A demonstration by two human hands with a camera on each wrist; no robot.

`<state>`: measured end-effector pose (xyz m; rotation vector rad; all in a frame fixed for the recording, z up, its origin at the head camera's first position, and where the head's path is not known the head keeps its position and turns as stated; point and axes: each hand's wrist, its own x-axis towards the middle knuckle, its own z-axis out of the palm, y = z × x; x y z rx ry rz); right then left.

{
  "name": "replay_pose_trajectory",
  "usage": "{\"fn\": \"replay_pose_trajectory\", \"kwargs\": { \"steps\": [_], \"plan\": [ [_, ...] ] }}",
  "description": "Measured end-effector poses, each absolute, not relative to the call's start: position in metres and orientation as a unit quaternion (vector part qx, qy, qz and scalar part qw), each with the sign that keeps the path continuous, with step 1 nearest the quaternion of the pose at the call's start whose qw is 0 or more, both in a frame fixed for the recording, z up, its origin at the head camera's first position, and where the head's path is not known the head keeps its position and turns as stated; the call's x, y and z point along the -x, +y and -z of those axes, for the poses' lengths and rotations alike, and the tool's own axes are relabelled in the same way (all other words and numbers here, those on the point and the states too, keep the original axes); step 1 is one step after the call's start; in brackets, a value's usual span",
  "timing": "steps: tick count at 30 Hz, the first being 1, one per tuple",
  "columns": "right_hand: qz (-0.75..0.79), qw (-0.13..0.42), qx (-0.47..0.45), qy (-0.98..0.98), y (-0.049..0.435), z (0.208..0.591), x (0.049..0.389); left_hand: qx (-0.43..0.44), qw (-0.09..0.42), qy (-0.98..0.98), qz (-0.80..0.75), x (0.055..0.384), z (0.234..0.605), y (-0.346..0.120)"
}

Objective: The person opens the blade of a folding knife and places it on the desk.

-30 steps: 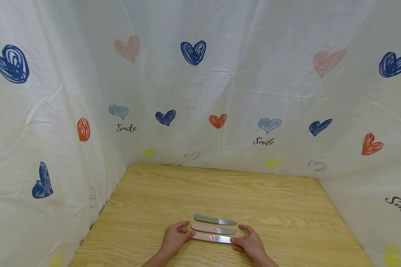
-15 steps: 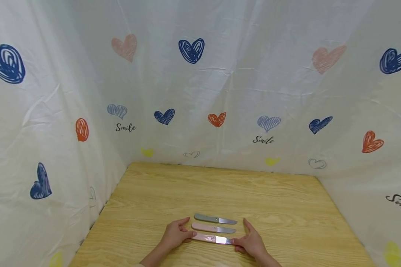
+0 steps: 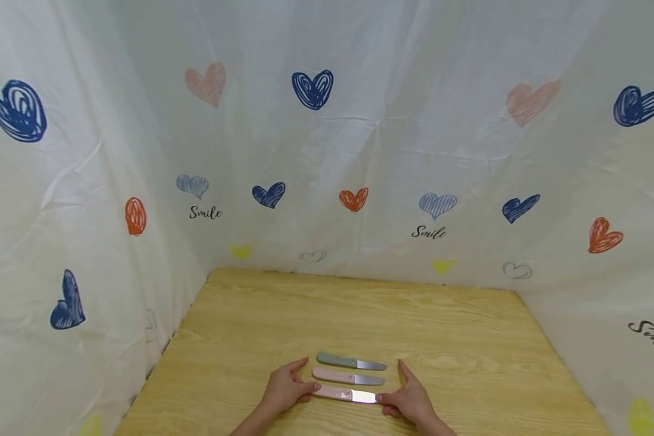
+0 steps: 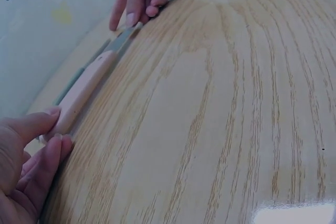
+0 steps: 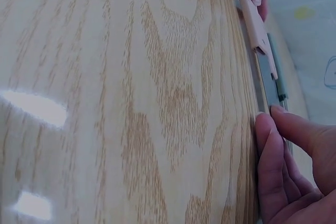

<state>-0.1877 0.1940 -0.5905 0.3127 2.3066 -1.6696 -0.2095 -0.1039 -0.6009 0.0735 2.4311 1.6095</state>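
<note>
Three knives with metal blades lie roughly parallel in the head view, handles to the left. The nearest, a pink-handled knife [image 3: 332, 393], has a blade shining white with glare. My left hand [image 3: 284, 387] pinches the end of its handle between thumb and fingers, while my right hand [image 3: 411, 398] pinches the blade tip. The right index finger points away from me, beside the other blades. Just beyond lies a second pink-handled knife [image 3: 332, 375], and farthest is a green-handled knife [image 3: 335, 360]. In the left wrist view the gripped pink handle [image 4: 89, 90] partly hides the knives behind it.
The wood-grain table [image 3: 360, 315] extends beyond the knives and to both sides. White curtain [image 3: 381, 151] printed with hearts and "Smile" surrounds its back and sides.
The nearest knife has shifted slightly toward me, widening its gap from the middle one. My right index finger has straightened away from the blades. Glare on the near blade has grown.
</note>
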Motion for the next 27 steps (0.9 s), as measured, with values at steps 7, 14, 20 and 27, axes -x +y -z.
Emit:
{"fn": "replay_pose_trajectory", "kwargs": {
  "steps": [7, 14, 20, 27],
  "plan": [
    [0.583, 0.137, -0.108, 0.794, 0.1945, 0.5913, 0.1861, -0.025, 0.113, 0.824, -0.555, 0.2106, 0.6030, -0.1037],
    [0.565, 0.130, -0.107, 0.808, 0.1940, 0.5923, 0.1867, -0.027, 0.113, 0.824, -0.555, 0.2104, 0.6039, -0.1045],
    [0.557, 0.126, -0.104, 0.814, 0.1937, 0.5915, 0.1863, -0.027, 0.116, 0.818, -0.562, 0.2081, 0.6040, -0.1045],
    [0.571, 0.127, -0.093, 0.806, 0.1952, 0.5941, 0.1865, -0.028, 0.114, 0.815, -0.567, 0.2075, 0.6041, -0.1051]
  ]
}}
